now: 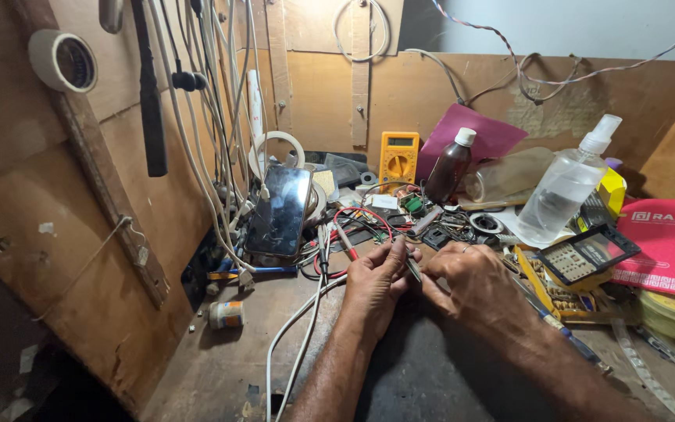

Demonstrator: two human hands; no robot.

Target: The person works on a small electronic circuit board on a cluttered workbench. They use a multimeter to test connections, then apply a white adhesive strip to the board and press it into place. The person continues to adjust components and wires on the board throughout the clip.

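Note:
My left hand (374, 283) and my right hand (472, 283) meet at the middle of a cluttered wooden workbench (228, 367). Between their fingertips they pinch a thin, dark, rod-like tool or part (413, 269); what it is stays too small to tell. Both hands have their fingers closed around it. Red and black probe leads (343, 238) lie just beyond my left hand. A dark smartphone (279, 211) leans upright to the left of the hands.
A yellow multimeter (398, 156) stands at the back. A brown bottle (448, 166), a clear spray bottle (568, 186), a small black tray (587, 252) and a red booklet (662, 242) crowd the right. White cables (212, 117) hang at left; a tape roll (62, 60) hangs on the wall.

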